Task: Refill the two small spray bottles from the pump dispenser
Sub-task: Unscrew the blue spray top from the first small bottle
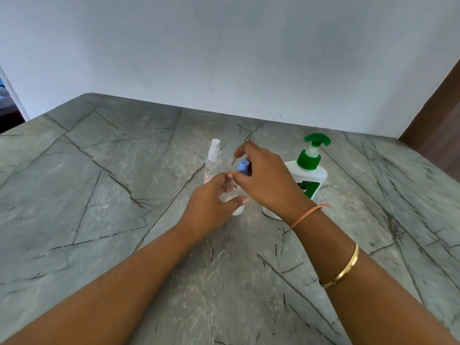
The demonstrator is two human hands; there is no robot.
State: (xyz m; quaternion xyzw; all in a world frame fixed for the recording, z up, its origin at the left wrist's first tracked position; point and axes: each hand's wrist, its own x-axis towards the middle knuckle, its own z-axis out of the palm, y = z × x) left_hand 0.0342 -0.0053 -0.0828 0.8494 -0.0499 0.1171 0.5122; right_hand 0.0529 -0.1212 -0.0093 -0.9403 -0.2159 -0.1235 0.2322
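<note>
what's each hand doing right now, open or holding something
Left hand: closed round the body of the blue-capped spray bottle.
Right hand: closed, pinching that bottle's blue cap.

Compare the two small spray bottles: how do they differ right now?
The white-topped bottle stands free, farther back; the blue-topped bottle is held by the left hand while the right hand pinches its top. The white-topped bottle shows a red-edged label; the blue-topped bottle's front is hidden. Both are clear and capped.
</note>
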